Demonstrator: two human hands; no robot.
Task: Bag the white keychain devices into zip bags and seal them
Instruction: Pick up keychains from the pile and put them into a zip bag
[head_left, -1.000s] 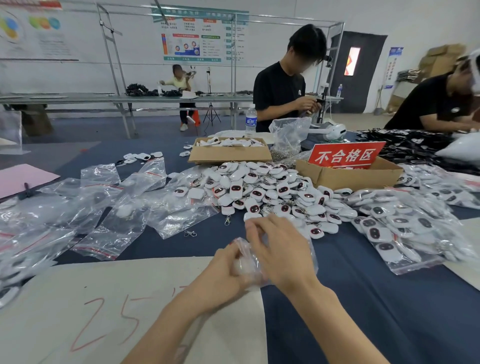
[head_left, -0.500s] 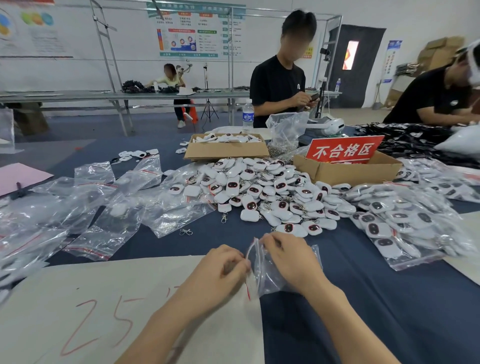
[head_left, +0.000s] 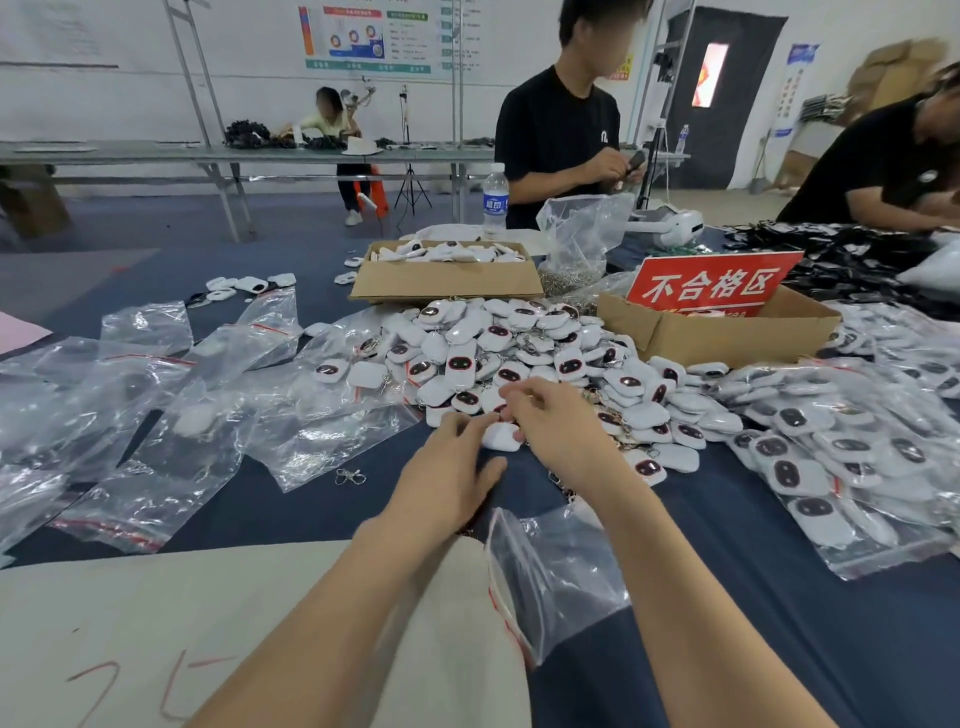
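While the clear plastic zip bag with a red strip lies on the dark blue table cloth between the two forearms, both hands are out in front of it. They are at the near edge of the big heap of small white keychain devices with dark oval faces.

The left hand is loose, with its thumb stuck out to the side and its fingers stretched forward. Its fingertips touch, or almost touch, one plain white keychain device at the edge of the heap. The right hand is just beside it, on the other side of that device. Its fingers are curled in above the device. I cannot tell if they pinch anything.

The bag is nearer to the person than both hands, and neither hand holds it. Its red strip end rests at the edge of the pale sheet with red pen marks.

Left of the heap lie many empty clear plastic bags. Right of it lie clear bags full of white devices. Behind the heap stands a brown cardboard box with a red sign with white letters in it.
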